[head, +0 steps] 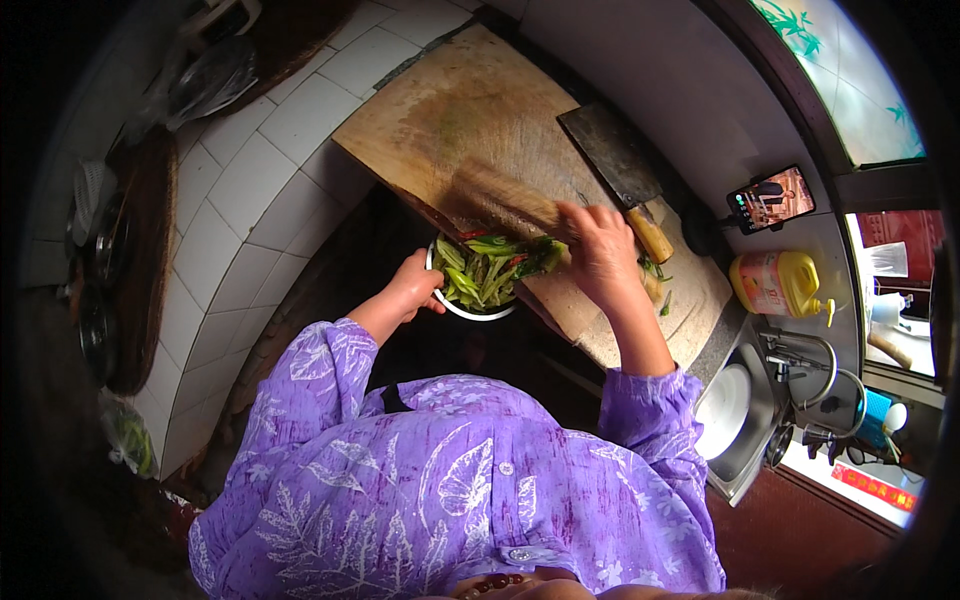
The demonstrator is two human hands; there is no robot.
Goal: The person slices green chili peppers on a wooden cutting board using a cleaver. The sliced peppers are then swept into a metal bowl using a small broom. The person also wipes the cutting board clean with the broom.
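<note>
A white-rimmed bowl (489,316) of sliced green peppers (480,274) with a few red pieces is held by its left rim in my left hand (409,285). The bowl sits against the front edge of a thick wooden chopping board (465,97). Above the board's edge, my right hand (604,251) grips a motion-blurred knife (506,196) with a broad blade. Green and red pieces lie along that edge, spilling over the bowl. A second cleaver (611,154) with a dark blade and wooden handle rests at the board's back edge. Green scraps (666,302) lie right of my right hand.
At right, a phone (772,199) stands in a holder above a yellow pump bottle (772,283). Below is a steel sink (739,480) holding a white basin (724,409), with a curved faucet (825,375). White-tiled counter (300,112) and a round wooden lid (146,262) lie left.
</note>
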